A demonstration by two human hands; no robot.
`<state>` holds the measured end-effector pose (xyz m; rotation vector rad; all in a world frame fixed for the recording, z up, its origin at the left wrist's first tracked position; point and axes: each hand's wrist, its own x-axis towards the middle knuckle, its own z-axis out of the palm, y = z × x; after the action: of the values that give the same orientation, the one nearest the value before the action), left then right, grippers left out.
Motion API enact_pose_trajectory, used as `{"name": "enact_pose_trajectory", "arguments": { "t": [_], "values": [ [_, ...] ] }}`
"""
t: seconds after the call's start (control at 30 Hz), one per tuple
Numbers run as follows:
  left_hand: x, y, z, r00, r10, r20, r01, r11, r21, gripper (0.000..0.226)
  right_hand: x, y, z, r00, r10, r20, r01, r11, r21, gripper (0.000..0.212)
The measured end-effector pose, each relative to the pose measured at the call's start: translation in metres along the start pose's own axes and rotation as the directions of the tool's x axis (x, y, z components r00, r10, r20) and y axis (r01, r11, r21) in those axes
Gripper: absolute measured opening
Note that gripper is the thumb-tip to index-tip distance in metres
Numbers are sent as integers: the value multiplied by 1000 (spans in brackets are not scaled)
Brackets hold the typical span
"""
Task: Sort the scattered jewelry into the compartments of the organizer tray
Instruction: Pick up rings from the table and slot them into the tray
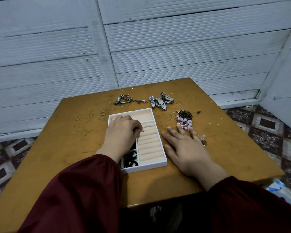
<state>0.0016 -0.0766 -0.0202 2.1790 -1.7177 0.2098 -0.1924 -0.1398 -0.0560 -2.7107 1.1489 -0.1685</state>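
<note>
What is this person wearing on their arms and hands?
Loose dark maroon fabric: the left sleeve and right sleeve are long, puffy and gathered at the wrist. The left hand and right hand are bare, no gloves.

Scuffed matt wooden table (84, 132), shiny metal watches (161, 100)

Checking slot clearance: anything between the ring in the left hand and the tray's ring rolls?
Nothing visible. The left hand pinches the thin metal ring right at the peach padded ring rolls; a second ring sits just behind. The right hand lies flat on the table, outside the white organizer tray.
</note>
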Motion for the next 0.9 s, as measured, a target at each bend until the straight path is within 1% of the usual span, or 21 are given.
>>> {"name": "enact_pose_trajectory", "arguments": {
  "t": [0.37,0.53,0.9],
  "values": [
    [-2,0,1,1000,-25,-4,25,999,-33,15,0,1,-1,1000,4,5,-4,1000,5,53],
    [-3,-2,3,999,-39,-21,37,995,-91,11,0,1,1,1000,4,-1,-4,1000,6,53],
    [-13,-8,-7,987,-96,-126,66,972,-224,10,-1,0,1,998,4,-57,-5,1000,-5,54]
  ]
}}
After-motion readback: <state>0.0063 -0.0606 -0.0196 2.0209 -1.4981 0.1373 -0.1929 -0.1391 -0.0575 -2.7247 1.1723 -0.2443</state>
